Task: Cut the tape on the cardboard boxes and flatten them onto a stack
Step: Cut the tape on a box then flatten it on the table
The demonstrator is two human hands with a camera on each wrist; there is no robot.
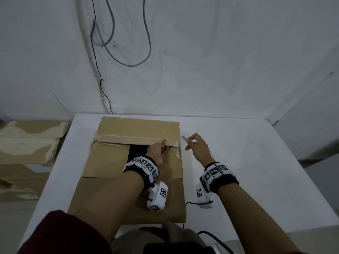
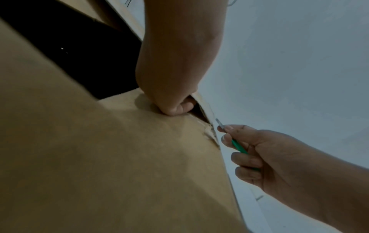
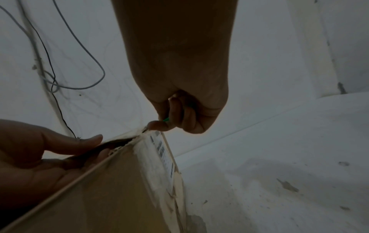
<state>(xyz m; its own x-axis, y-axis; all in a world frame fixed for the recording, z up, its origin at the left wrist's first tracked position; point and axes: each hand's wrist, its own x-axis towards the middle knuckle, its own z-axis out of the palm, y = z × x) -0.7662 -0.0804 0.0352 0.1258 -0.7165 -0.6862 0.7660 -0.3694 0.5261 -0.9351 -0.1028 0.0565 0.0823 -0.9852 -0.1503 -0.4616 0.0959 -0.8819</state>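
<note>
A brown cardboard box (image 1: 108,160) stands on the white table (image 1: 247,162) with its top flaps partly apart and a dark gap between them. My left hand (image 1: 162,148) grips the edge of the far flap (image 1: 135,138) near the box's right corner, thumb on top and fingers curled under it (image 2: 177,108). Just right of that corner my right hand (image 1: 191,143) holds a green-handled cutter (image 2: 237,145). Its blade (image 1: 184,138) points at the torn corner. A printed label (image 3: 163,151) runs down the box's right side.
Flattened cardboard sheets (image 1: 27,147) lie in a pile left of the table. Cables (image 1: 128,43) hang on the wall behind. Bare table top extends right of the box, bounded by a wall corner (image 1: 302,116) at the far right.
</note>
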